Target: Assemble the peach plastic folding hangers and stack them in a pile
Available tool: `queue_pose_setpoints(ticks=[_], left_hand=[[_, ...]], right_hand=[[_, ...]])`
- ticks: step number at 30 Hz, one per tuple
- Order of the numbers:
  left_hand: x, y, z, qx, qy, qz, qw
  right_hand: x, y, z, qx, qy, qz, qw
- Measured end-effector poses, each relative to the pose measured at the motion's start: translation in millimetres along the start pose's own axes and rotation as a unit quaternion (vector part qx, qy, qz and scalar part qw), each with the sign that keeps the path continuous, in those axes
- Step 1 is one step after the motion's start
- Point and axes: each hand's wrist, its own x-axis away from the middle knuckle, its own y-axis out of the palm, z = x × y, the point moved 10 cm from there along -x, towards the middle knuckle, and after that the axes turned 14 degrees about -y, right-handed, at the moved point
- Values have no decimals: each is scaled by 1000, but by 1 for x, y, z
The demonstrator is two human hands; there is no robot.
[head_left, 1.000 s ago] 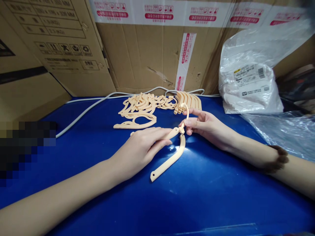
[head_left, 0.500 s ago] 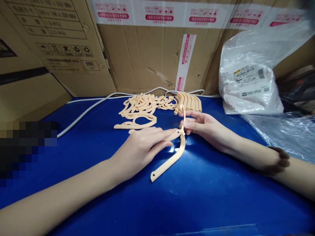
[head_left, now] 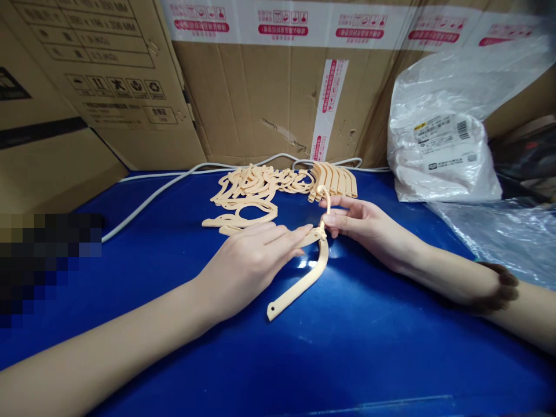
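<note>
A cream plastic folding clothes hanger [head_left: 299, 282] is held between both hands, one curved arm stretching toward me. My right hand [head_left: 364, 227] is closed on its hook [head_left: 327, 204], with thumb and fingers pinching the lower part. My left hand [head_left: 260, 255] is closed around the other flat arm, whose holed end [head_left: 313, 235] sticks out past the fingertips beside the hook's base. How firmly the pieces join there cannot be made out. Part of another cream piece [head_left: 229, 230] shows just behind my left hand.
Behind the hands lie a heap of cream hanger pieces [head_left: 256, 180] and a row of curved arms [head_left: 336, 178]. A white cable [head_left: 152, 202] runs along the back of the blue tabletop [head_left: 347, 353]. Cardboard boxes [head_left: 252, 98] stand behind; a plastic bag [head_left: 443, 145] sits at right.
My left fingers have drawn closer together over the hanger arm, and its holed end sits slightly lower. The right hand keeps its pinch on the hook, and the view has shifted slightly.
</note>
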Motion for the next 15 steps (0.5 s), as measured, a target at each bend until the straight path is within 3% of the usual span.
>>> queue_pose_setpoints(ticks=[15], left_hand=[[-1, 8, -1, -23, -1, -10, 1000]], right_hand=[[-1, 1, -7, -4, -48, 3, 999]])
